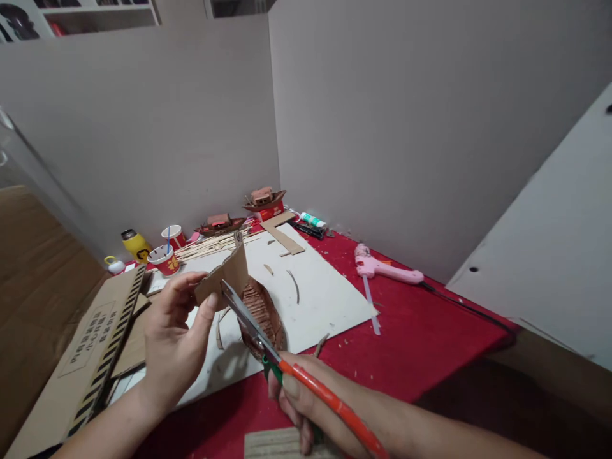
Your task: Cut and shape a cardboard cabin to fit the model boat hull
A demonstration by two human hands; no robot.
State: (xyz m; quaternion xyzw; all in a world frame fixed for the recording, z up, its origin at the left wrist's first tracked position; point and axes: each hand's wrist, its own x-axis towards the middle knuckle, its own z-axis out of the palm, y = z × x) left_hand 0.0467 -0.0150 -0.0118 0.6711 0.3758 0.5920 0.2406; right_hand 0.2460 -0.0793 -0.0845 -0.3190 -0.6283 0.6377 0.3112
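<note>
A small folded piece of cardboard (232,271) is pinched between the thumb and fingers of my left hand (176,335). My right hand (315,398) is closed around the red and green handles of a pair of scissors (251,322). The scissor blades point up and left, their tip at the lower face of the cardboard; I cannot tell whether the edge is between them. Behind the blades, a brown ridged boat hull (262,309) lies on a white board (315,293), partly covered by the scissors. Thin cardboard scraps (293,287) are scattered over the board.
A pink glue gun (389,271) with its cord lies at the right on the red tablecloth (406,338). Two model boats (262,199), sticks (215,243), paper cups (163,260) and a yellow bottle (136,245) stand or lie at the back. Large cardboard (90,344) lies left.
</note>
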